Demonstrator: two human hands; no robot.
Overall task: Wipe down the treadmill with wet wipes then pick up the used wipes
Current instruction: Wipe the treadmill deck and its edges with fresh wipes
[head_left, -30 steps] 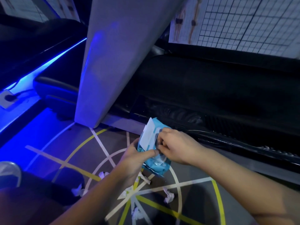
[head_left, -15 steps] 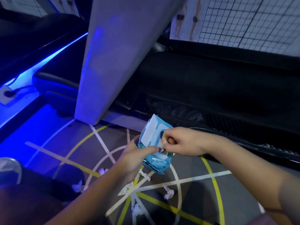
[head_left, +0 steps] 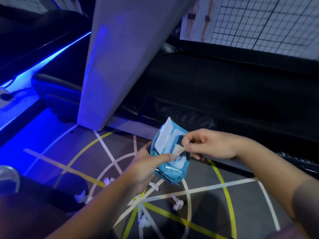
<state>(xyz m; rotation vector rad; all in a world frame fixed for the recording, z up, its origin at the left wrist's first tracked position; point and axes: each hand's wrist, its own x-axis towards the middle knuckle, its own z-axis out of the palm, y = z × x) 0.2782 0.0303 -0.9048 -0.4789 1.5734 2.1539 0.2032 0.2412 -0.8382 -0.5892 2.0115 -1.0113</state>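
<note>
My left hand (head_left: 146, 168) grips a blue pack of wet wipes (head_left: 170, 167) from its left side, thumb across the front. The pack's white lid (head_left: 164, 135) stands flipped up. My right hand (head_left: 208, 145) pinches the tip of a fresh wipe (head_left: 178, 149) sticking out of the pack's opening. The black treadmill (head_left: 224, 94) runs across the frame behind the pack, with its grey upright post (head_left: 120, 62) slanting up at the left. Several crumpled used wipes lie on the floor, among them one (head_left: 177, 204) below the pack and one (head_left: 143, 221) nearer to me.
The grey floor (head_left: 207, 213) carries yellow and white painted lines. Blue strip light (head_left: 51, 52) glows along a dark machine at the left. A gridded white panel (head_left: 259, 23) hangs at the top right. A dark object (head_left: 43, 195) lies at the lower left.
My right hand has shifted right and pulled a wipe's tip out of the pack's opening. The pack has stayed in my left hand, slightly raised.
</note>
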